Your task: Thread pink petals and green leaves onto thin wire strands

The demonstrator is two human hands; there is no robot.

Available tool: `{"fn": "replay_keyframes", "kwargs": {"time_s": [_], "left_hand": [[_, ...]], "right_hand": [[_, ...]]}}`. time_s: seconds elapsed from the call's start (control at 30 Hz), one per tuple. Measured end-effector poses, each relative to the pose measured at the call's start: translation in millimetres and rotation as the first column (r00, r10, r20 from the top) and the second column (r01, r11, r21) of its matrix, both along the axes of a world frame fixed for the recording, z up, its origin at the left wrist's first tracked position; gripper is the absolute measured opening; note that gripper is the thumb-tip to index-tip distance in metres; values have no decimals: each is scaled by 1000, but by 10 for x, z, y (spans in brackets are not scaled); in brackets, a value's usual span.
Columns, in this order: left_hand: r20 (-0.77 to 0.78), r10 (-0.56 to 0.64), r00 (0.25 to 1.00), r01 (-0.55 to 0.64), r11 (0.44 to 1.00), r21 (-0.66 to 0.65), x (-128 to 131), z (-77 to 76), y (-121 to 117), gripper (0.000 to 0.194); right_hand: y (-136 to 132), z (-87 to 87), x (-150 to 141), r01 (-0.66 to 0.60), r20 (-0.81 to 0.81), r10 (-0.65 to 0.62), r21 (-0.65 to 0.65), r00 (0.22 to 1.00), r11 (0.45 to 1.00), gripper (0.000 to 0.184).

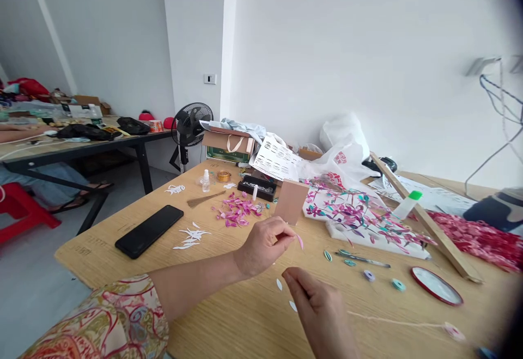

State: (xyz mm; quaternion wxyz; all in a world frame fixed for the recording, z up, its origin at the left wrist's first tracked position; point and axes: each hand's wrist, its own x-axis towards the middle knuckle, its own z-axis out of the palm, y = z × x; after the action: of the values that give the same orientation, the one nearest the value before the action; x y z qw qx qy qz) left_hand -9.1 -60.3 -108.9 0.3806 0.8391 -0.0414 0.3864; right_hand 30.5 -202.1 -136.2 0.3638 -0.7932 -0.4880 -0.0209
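My left hand (265, 244) hovers over the wooden table (229, 321), its fingers pinched on a small pink paper petal (300, 241). Just below it my right hand (321, 310) is raised with fingers curled together, thumb and forefinger near the tip; what they hold, if anything, is too small to see. Two white petal pieces (279, 284) lie on the table between the hands. A pile of pink petals (237, 211) sits beyond the left hand. A white board with pink and teal paper flowers (359, 217) lies to the right.
A black phone (149, 231) lies at the left, white paper cutouts (191, 236) beside it. Tweezers (363, 260), paper coils (398, 285), a red lid (436, 285), a wooden strip (425, 223), a glue bottle (406, 205), a brown card (291, 202) and bags surround the work spot. Another table stands at far left.
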Motion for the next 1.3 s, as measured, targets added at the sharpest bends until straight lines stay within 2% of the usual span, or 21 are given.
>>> {"fn": "replay_keyframes", "kwargs": {"time_s": [0.1, 0.17, 0.23, 0.3, 0.4, 0.5, 0.57, 0.63, 0.7, 0.77, 0.87, 0.93, 1.0, 1.07, 1.13, 1.2, 1.3], "left_hand": [[4, -10, 1000, 10, 993, 121, 27, -52, 26, 18], [-2, -66, 998, 65, 979, 191, 7, -66, 22, 19], [-25, -144, 989, 146, 962, 232, -38, -57, 0, 19], [-38, -212, 977, 215, 953, 214, -92, -30, -34, 19], [-22, -220, 975, 221, 973, 65, -150, 14, -77, 15], [-10, -154, 988, 152, 981, -121, -144, 29, -80, 11], [4, -110, 994, 108, 972, -207, -107, 24, -58, 9], [11, -63, 998, 63, 972, -228, -61, 15, -28, 8], [2, -15, 1000, 15, 986, -164, -20, 4, -1, 10], [-10, 6, 1000, -7, 999, -39, 4, -12, 17, 13], [-8, -35, 999, 36, 987, 159, 0, -42, 20, 18], [-23, -109, 994, 111, 965, 239, -27, -55, 3, 20], [-39, -190, 981, 193, 947, 255, -65, -52, -28, 21], [-34, -235, 971, 237, 950, 202, -104, -32, -63, 19], [-7, -215, 977, 215, 972, 94, -132, -1, -91, 16], [11, -157, 988, 157, 987, -14, -142, 26, -98, 14], [36, -77, 996, 80, 993, -89, -114, 41, -70, 11]], "right_hand": [[-89, 275, -24, -7, 154, 2, 36, 988, 999, 35], [-122, 487, 98, 42, 223, -59, 79, 973, 996, 33], [-115, 640, 293, 120, 222, -143, 110, 964, 987, 32], [-63, 681, 498, 161, 126, -171, 85, 977, 983, 29], [63, 528, 687, 78, -117, -64, 115, 991, 990, 29], [161, 252, 636, -3, -339, 49, 135, 939, 991, 31], [179, 88, 489, -29, -400, 74, 117, 913, 993, 33], [159, -12, 300, -27, -366, 56, 83, 929, 996, 34], [111, -18, 121, -20, -241, 31, 46, 970, 999, 36], [48, 80, 4, -22, -64, 24, 25, 998, 999, 37], [-39, 369, 19, -15, 178, 8, 40, 984, 999, 36], [-63, 568, 157, 27, 247, -42, 64, 968, 998, 32], [-41, 684, 348, 82, 205, -94, 70, 974, 994, 30], [23, 674, 528, 67, 75, -71, 54, 995, 996, 30], [103, 548, 641, -17, -111, 26, 83, 993, 996, 30], [168, 356, 653, -82, -276, 107, 102, 955, 991, 32], [195, 84, 490, -106, -364, 129, 81, 923, 991, 34]]}}
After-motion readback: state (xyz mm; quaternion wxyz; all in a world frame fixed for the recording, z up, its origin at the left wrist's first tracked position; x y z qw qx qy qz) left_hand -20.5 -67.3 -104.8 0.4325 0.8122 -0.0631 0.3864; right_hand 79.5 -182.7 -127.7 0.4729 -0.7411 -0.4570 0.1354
